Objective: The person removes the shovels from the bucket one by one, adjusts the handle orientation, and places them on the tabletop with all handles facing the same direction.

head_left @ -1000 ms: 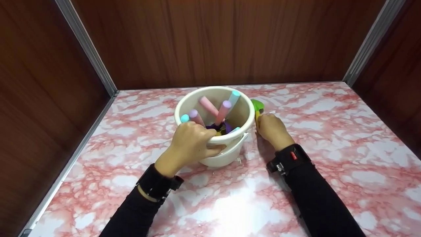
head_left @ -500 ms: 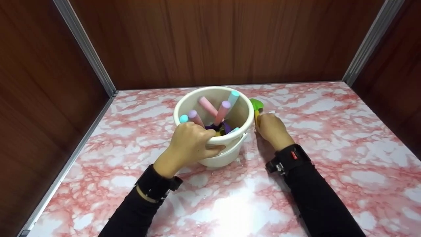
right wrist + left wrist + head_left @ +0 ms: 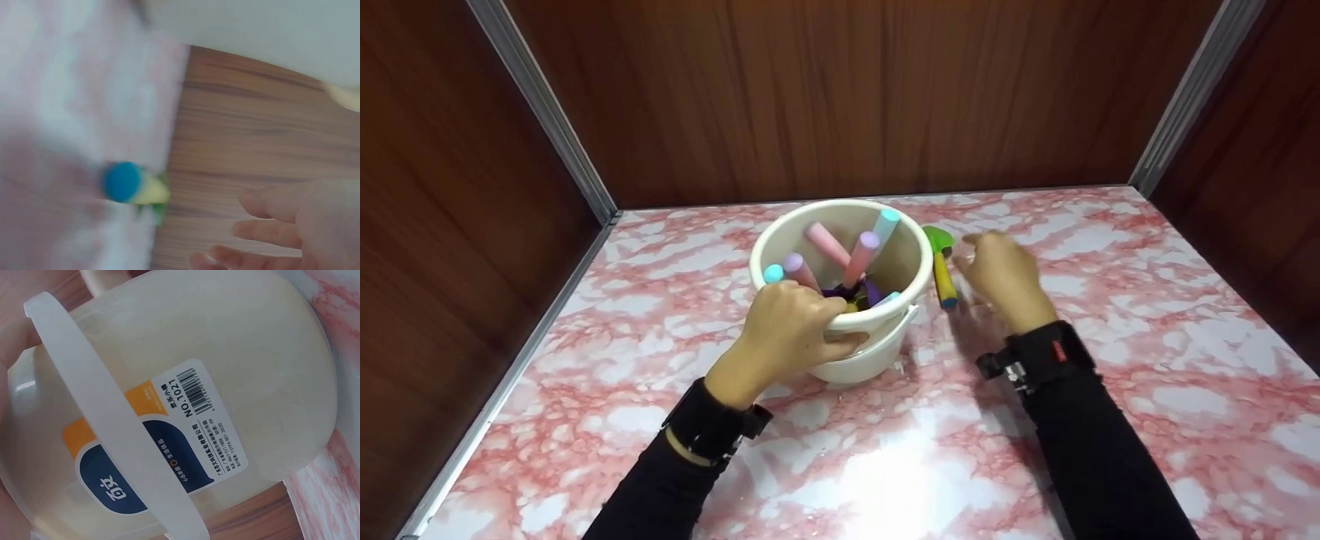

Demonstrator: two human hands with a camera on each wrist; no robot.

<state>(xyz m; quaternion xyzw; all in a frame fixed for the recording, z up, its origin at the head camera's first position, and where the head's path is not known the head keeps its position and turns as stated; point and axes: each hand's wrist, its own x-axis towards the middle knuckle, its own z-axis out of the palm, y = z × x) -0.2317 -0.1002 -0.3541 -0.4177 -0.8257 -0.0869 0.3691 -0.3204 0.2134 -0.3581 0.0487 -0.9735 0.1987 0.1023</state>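
I watch my left hand (image 3: 789, 322) grip the near rim of the bucket (image 3: 861, 369) — presumably steadying it | right hand (image 3: 1001, 274): fingers loosely extended, holding nothing | green-headed tool (image 3: 944, 279) lies just left of it, beside the bucket | beyond left hand, pastel sticks (image 3: 861, 259) lean inside — propped, I judge, by the wall

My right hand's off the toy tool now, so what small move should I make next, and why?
Probably bring your right hand over the white bucket and pinch the central purple-ended pink handle. That hand holds nothing, the yellow-handled toy tool lies on the table beside the bucket, and your left hand grips the bucket, which should keep it steady.
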